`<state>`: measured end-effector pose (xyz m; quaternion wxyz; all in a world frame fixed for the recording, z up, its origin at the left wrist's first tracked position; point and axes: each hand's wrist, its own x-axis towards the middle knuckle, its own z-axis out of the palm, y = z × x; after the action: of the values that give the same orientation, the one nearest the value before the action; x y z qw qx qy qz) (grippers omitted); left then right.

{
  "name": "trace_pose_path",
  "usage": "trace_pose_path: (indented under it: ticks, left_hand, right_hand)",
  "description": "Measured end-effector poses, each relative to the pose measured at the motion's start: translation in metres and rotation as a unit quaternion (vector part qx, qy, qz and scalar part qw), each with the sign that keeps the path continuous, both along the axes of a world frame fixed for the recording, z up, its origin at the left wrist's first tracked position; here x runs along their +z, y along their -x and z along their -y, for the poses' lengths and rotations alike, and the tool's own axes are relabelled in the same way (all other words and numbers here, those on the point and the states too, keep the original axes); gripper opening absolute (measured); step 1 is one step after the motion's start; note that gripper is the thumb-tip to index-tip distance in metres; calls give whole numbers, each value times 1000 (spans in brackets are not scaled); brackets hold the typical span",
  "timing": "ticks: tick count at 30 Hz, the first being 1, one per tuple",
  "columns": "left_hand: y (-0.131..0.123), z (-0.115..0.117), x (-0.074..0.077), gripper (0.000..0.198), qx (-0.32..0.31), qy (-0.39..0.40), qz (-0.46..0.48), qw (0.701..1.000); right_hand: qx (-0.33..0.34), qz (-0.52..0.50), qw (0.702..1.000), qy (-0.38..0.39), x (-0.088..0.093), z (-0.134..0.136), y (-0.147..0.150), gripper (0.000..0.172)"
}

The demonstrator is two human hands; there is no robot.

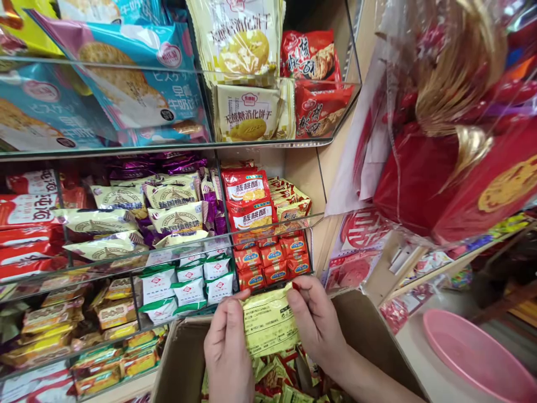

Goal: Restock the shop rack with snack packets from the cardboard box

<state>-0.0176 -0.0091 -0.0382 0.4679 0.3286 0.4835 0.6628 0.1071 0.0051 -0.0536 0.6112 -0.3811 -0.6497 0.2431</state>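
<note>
A shelf unit (304, 168) with pale wood-grained sides and straight, clear front panels fills most of the view, its tiers divided into box-shaped bays. Below it stands an open cardboard box (364, 330), brown and matt, with flat walls. To the right hangs a bulky red bundle (457, 179) in crinkled clear film, a glossy gold tassel spread over its top. Lower right is a pink basin (482, 352), smooth, rounded and seemingly plastic.

On the top tier, large blue packets (138, 84) slump at angles, their slick film catching the light. Beside them stand cream packets (251, 112) with flat, crimped ends.

The left hand (229, 338) is clamped on one edge of a yellow packet (268, 324), its thumb upright along the side. The right hand (316, 319) pinches the opposite edge, its thumb near the upper corner. Between them the packet, a shiny, puckered, roughly rectangular pouch with dark printing, is tilted above the box. Beneath it lie loose small packets (277, 375), jumbled and creased.

Smallest are the pillow-shaped red packets (272, 257), stacked in neat rows behind a clear panel.
</note>
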Motion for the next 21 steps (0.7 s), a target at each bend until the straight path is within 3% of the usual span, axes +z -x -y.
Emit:
trace_pose_path:
  ticks: [4,9,11,13,15,17,19,21]
  left_hand:
    - [1,-5,-4,34,33,-27,-37,998]
    - [8,-8,4,33,31,-35,-81,996]
    - [10,-6,14,38,-21,-5,-67,998]
    - [12,-3,25,58,-131,66,15,989]
    - [14,1,33,68,-233,139,119,955]
    - [16,3,35,58,-254,160,166,939]
    - [17,4,32,57,-218,131,169,952]
    - [18,4,26,59,-174,98,160,967]
  right_hand:
    - [-86,63,985,-132,6,7,-1,14]
    - [-125,163,942,-264,44,15,-10,15]
    - [-111,197,930,-290,57,16,-14,15]
    - [-89,220,909,-342,60,17,-16,19]
    - [-71,252,875,-408,52,17,-20,20]
    - [-49,317,844,-430,38,18,-24,17]
    - [-37,340,854,-392,24,21,-28,10]
    - [-32,262,924,-278,14,23,-27,27]
